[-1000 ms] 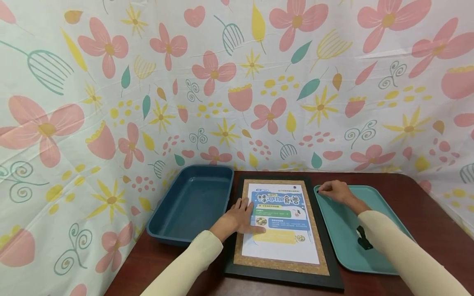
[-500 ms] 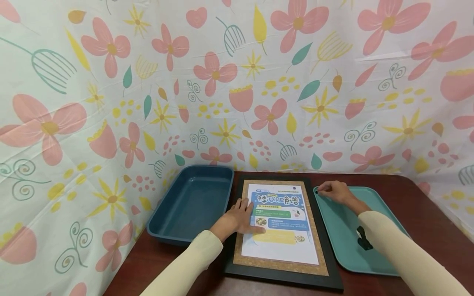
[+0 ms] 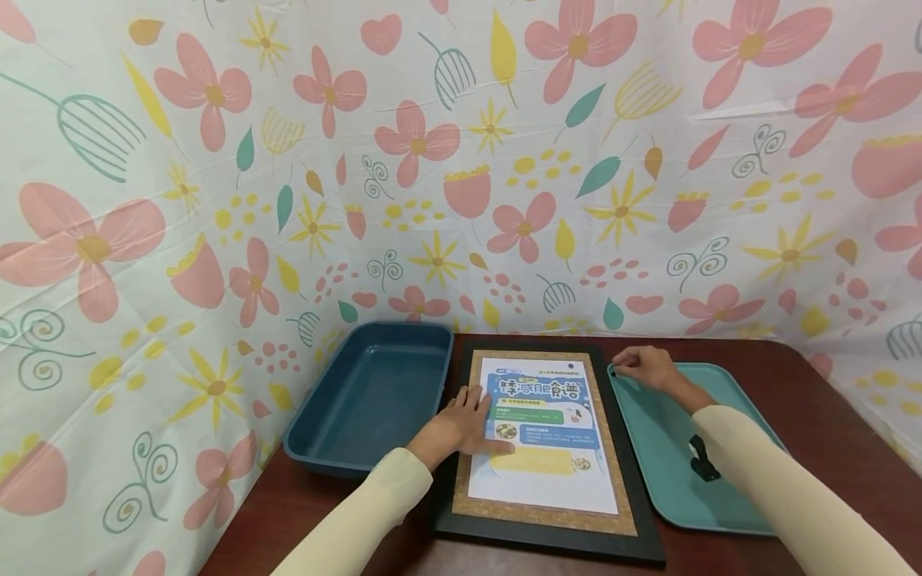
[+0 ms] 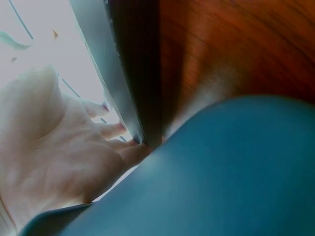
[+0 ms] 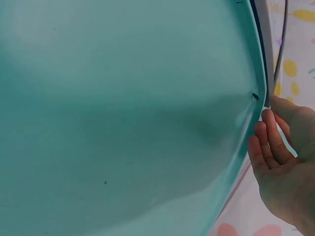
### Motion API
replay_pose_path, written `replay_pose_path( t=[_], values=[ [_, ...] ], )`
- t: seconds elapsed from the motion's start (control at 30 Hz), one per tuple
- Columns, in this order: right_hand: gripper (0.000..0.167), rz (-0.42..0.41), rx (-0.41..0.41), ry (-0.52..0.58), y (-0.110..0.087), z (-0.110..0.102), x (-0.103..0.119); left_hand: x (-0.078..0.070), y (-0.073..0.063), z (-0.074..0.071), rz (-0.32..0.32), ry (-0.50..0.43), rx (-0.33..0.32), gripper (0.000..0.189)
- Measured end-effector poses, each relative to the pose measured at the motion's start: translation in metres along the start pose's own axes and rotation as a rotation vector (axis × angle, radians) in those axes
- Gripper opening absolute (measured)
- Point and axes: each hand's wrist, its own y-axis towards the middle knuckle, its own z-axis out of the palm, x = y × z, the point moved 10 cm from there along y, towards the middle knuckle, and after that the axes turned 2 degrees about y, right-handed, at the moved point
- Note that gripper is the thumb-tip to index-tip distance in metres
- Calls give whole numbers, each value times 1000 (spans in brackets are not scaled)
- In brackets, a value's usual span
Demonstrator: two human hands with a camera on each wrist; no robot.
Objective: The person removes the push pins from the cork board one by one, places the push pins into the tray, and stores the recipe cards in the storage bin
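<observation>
Nearest are two pale sleeves: left sleeve [image 3: 360,512], right sleeve [image 3: 785,488]. Left hand [image 3: 461,428]: fingers spread, thumb out sideways, laid across the left edge of a printed sheet [image 3: 536,436]. The sheet lies flat under the thumb and reaches out beyond the fingertips. Around it, a border of cork board [image 3: 533,514], then a black frame [image 3: 547,536]; its left bar runs under the outermost fingers, and the left wrist view shows its edge by the fingertips. Just left of these fingers: blue bin [image 3: 374,392].

Black item [image 3: 702,458], shape partly hidden, lies on the teal tray [image 3: 670,440], nearer than the right fingers and beside the right sleeve.

Right hand [image 3: 648,368]: at the tray's far left corner, fingers side by side, thumb brought toward them. Cannot tell whether anything is pinched. Small dark spot [image 5: 255,96] at the tray rim, just beside the fingertips; nature unclear. Frame's right bar passes just left of these fingers.

Dark red tabletop [image 3: 792,384] extends right of and beyond the right fingers. Farthest: floral cloth [image 3: 504,200], upright behind everything.
</observation>
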Motion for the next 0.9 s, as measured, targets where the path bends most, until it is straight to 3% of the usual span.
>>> replay_pose_path(
  t=[0.37, 0.9],
  values=[
    [14, 20, 6, 16, 8, 5, 0, -1, -2, -2, 0, 5, -3, 111],
    [17, 6, 14, 1, 17, 13, 16, -1, -2, -4, 5, 12, -8, 111]
  ],
)
